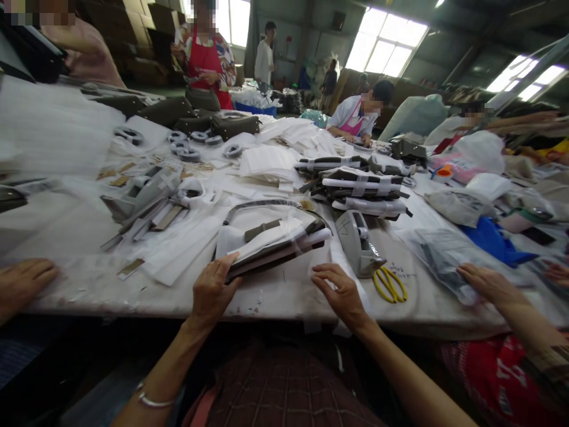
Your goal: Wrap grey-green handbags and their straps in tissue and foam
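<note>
My left hand (pixel 214 289) grips the near left end of a folded dark bag (pixel 275 252), which is partly wrapped in white foam sheet. A glossy clear strip crosses the bag toward its right end, and a dark strap (pixel 262 204) curves behind it. My right hand (pixel 340 295) is just to the right of the bag, fingers bent, with what looks like a small piece of clear tape at its fingertips. A grey tape dispenser (pixel 355 243) lies beyond this hand, and yellow-handled scissors (pixel 390 284) rest beside the dispenser.
Wrapped bags are stacked (pixel 364 187) behind the dispenser. White sheets (pixel 271 163), tape rolls (pixel 184 148) and another dispenser (pixel 146 190) crowd the table (pixel 173 296). A neighbour's hand (pixel 484 281) touches a plastic-wrapped item at right; another hand (pixel 29 281) rests at left. Several people stand beyond.
</note>
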`<state>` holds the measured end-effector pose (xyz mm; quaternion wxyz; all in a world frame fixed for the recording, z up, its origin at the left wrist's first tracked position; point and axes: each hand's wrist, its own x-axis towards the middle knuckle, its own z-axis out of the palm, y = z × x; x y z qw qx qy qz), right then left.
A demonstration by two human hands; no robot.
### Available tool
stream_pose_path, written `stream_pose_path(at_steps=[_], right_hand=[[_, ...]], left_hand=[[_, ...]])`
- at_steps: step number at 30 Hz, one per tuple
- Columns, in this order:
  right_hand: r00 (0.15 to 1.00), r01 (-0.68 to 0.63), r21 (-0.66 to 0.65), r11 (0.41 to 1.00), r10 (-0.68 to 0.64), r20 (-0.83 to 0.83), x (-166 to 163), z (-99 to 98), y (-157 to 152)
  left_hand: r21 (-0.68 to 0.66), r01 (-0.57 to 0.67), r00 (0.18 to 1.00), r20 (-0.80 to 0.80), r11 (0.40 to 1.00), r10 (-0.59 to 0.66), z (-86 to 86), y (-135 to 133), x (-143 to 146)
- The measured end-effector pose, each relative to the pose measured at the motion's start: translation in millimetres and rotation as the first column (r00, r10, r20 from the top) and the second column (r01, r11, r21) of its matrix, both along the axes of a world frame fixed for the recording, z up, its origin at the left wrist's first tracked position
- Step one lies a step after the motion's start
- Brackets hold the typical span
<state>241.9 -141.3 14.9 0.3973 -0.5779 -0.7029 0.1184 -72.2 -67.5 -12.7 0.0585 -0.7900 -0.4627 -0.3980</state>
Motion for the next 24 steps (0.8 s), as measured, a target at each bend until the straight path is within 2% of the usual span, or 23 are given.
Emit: stream_pose_path(at_steps=[3, 5, 9, 12, 16, 18, 20, 22, 24], right_hand=[[0.954, -0.295, -0.133, 0.946, 0.299, 0.017, -25, -10.8, 1], [0.937, -0.34, -0.19, 0.921, 0.348, 0.007, -30, -15.8, 2], [0.995, -0.097, -0.19, 0.977, 0.09, -0.048, -22, -13.0, 14], [0.996, 0.086, -0.138, 0.987, -0.09, -0.027, -11, -16.3, 33], [0.933, 0.345, -0.102, 0.933, -0.33, 0.142, -1, -39.6, 68], [0.908, 0.373, -0.14, 0.917, -0.33, 0.258, -6, -51.0, 82], [0.915, 0.279, -0.146, 0.949, -0.216, 0.341, -20, -57.8, 91], [0.923, 0.063, -0.126, 0.99, -0.009, 0.385, -42, -60.6, 97], [0.903, -0.159, -0.122, 0.98, 0.195, 0.384, -65, -61.2, 105]], left_hand=[[-0.034, -0.01, 0.999, 0.051, 0.999, 0.012, 2.7, 0, 0], [-0.057, -0.012, 0.997, 0.074, 0.998, 0.016, 3.5, -1, 0], [-0.083, -0.015, 0.992, 0.121, 0.996, 0.025, 2.5, -2, -1], [-0.104, -0.015, 0.986, 0.161, 0.994, 0.032, 1.6, -3, -2], [-0.142, -0.022, 0.976, 0.211, 0.99, 0.052, 3.4, -2, -3], [-0.16, -0.022, 0.972, 0.229, 0.987, 0.058, 4.8, -2, -3], [-0.173, -0.017, 0.968, 0.243, 0.985, 0.06, 5.4, -2, -3], [-0.178, -0.018, 0.965, 0.254, 0.984, 0.063, 4.6, -2, -3], [-0.17, -0.019, 0.964, 0.257, 0.985, 0.063, 3.1, -3, -2]])
